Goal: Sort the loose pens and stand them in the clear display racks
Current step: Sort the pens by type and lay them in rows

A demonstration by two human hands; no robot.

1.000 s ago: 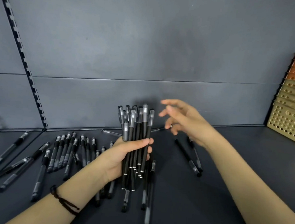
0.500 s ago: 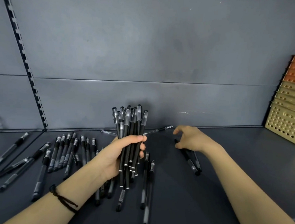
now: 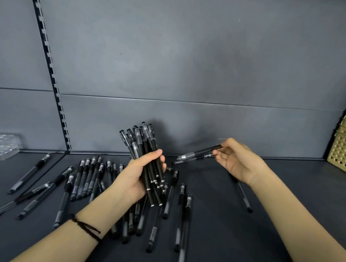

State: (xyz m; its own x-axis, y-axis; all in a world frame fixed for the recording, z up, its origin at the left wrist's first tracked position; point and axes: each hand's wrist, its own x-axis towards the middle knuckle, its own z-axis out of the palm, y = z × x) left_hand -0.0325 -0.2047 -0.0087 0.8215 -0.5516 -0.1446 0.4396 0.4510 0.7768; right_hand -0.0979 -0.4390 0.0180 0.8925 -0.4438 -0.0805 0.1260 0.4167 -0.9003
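Observation:
My left hand (image 3: 138, 179) grips a bundle of black pens (image 3: 145, 149), held upright and tilted left above the shelf. My right hand (image 3: 236, 161) pinches one black pen (image 3: 201, 153) by its end, raised off the shelf and pointing left toward the bundle. A second pen (image 3: 192, 159) lies just under it; I cannot tell whether the hand holds that one too. Several loose black pens (image 3: 89, 176) lie spread on the dark shelf, more of them (image 3: 181, 214) below the bundle. A clear display rack (image 3: 3, 146) stands at the far left edge.
The dark shelf surface (image 3: 273, 224) runs back to a grey panel wall (image 3: 190, 72) with a slotted upright (image 3: 51, 76). Tan and orange perforated racks (image 3: 343, 150) lean at the right edge. One pen (image 3: 243, 195) lies under my right wrist.
My right hand dropped to the shelf, took hold of a pen and lifted it toward the bundle. My left hand tilted the bundle further left.

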